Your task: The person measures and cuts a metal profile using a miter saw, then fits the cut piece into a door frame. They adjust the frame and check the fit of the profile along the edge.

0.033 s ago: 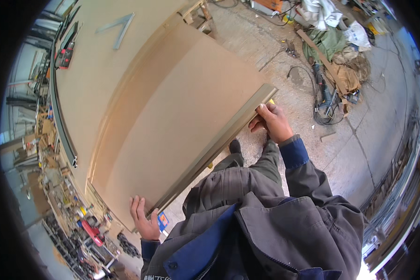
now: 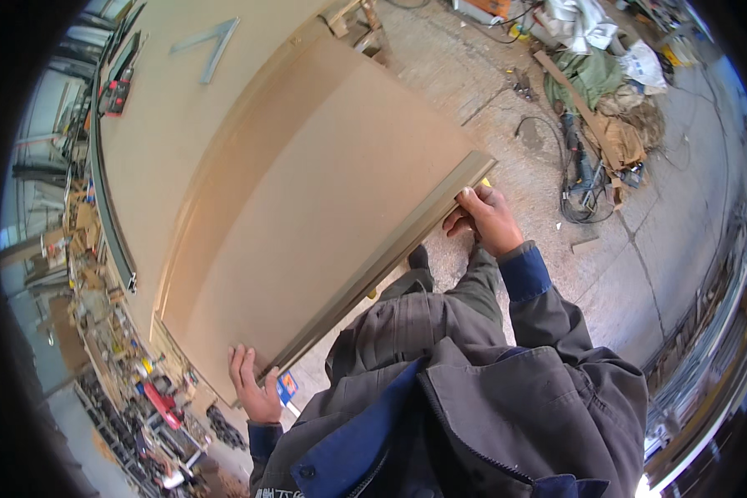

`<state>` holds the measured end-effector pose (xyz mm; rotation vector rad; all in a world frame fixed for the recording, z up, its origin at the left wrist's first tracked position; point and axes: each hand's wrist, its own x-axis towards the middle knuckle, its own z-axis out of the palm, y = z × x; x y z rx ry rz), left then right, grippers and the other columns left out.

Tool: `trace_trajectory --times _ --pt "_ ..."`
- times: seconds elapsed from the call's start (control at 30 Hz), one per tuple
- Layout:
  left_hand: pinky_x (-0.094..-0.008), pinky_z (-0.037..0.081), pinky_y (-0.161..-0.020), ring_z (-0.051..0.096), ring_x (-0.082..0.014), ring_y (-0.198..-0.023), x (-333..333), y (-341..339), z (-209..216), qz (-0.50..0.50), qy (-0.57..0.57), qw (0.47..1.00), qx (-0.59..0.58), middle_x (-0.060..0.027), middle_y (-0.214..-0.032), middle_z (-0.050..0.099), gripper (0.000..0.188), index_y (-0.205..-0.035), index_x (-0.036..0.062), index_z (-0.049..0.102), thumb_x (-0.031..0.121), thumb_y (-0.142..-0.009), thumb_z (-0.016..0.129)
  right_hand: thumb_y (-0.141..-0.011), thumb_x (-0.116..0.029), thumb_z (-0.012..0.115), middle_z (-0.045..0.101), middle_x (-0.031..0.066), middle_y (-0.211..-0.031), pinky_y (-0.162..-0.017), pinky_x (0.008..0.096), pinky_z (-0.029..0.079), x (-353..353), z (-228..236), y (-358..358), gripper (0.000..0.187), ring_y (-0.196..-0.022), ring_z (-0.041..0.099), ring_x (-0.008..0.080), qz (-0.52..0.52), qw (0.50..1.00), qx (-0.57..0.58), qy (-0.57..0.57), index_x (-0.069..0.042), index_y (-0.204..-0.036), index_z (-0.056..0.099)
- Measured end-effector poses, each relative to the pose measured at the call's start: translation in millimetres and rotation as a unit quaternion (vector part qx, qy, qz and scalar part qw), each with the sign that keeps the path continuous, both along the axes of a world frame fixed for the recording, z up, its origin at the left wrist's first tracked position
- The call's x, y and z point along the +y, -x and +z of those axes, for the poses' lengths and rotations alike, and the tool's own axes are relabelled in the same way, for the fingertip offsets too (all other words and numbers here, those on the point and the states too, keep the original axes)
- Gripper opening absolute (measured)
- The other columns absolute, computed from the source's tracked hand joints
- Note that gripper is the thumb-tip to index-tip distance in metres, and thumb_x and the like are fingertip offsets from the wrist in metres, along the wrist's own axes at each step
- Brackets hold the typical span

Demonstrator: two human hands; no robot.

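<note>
A large tan board lies in front of me, with a curved, raised strip across it. Along its near edge runs a long grey-brown grooved strip. My right hand grips this strip close to its right end, thumb on top and fingers curled beneath. At the other end, my left hand rests on the board's near left corner. Its fingers are stretched out on the surface, and the thumb is beside the strip's end.
A metal angle square and a red-and-black power tool lie on the far sheet. Cluttered shelving lines the left. On the concrete floor at right are a corded power tool, a green cloth and a wooden plank.
</note>
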<state>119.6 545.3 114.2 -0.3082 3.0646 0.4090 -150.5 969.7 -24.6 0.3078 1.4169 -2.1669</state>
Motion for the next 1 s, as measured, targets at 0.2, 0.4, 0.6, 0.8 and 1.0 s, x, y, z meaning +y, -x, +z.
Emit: trace_trajectory --times 0.2,0.4,0.6,0.8,1.0 --pt "-0.0466 0.037 -0.116 0.048 -0.0403 -0.136 31.7 13.4 3.8 0.129 0.011 0.991 -0.032 -0.0234 -0.145 0.05 0.055 -0.139 -0.0024 0.054 0.013 -0.089 0.07 -0.104 -0.036 0.059 0.072 0.0134 -0.082 -0.07 0.0317 0.06 17.9 -18.9 10.5 0.042 -0.073 0.072 0.0208 0.108 0.992 -0.016 0.071 0.006 -0.104 0.066" --pt "-0.0475 0.035 -0.117 0.044 -0.0415 -0.14 142.2 86.9 -6.8 0.179 -0.014 0.983 0.03 -0.0256 -0.15 0.046 0.073 -0.142 -0.0019 0.051 0.016 -0.078 0.083 -0.103 -0.031 0.064 0.071 0.009 -0.087 -0.073 0.0311 0.058 24.3 -7.0 18.9 0.036 -0.078 0.07 0.0161 0.168 0.979 -0.077 0.082 0.004 -0.112 0.065" --pt "-0.0489 0.033 -0.118 0.041 -0.0418 -0.143 206.1 145.8 -18.2 0.178 0.024 0.983 0.028 -0.0249 -0.155 0.043 0.074 -0.143 -0.0001 0.052 0.014 -0.078 0.083 -0.102 -0.026 0.067 0.067 0.004 -0.096 -0.075 0.0297 0.055 36.5 -14.4 27.7 0.034 -0.083 0.064 0.0118 0.212 0.965 -0.072 0.135 0.002 -0.121 0.063" --pt "-0.0485 0.038 -0.115 0.046 -0.0418 -0.139 196.6 147.6 -19.3 0.156 0.071 0.985 0.014 -0.0248 -0.15 0.048 0.067 -0.141 -0.0006 0.054 0.022 -0.083 0.08 -0.102 -0.024 0.067 0.066 0.0027 -0.092 -0.074 0.0301 0.05 47.6 -6.4 48.0 0.03 -0.086 0.057 0.0078 0.26 0.954 -0.04 0.144 0.003 -0.115 0.067" --pt "-0.0482 0.039 -0.115 0.046 -0.0415 -0.139 196.4 148.5 -17.7 0.155 0.068 0.986 0.0 -0.0246 -0.151 0.047 0.068 -0.142 0.0001 0.052 0.017 -0.082 0.079 -0.098 -0.007 0.063 0.072 0.0055 -0.093 -0.075 0.0278 0.056 86.2 -10.3 70.5 0.02 -0.084 0.066 0.0096 0.273 0.96 -0.059 0.027 0.007 -0.112 0.067"
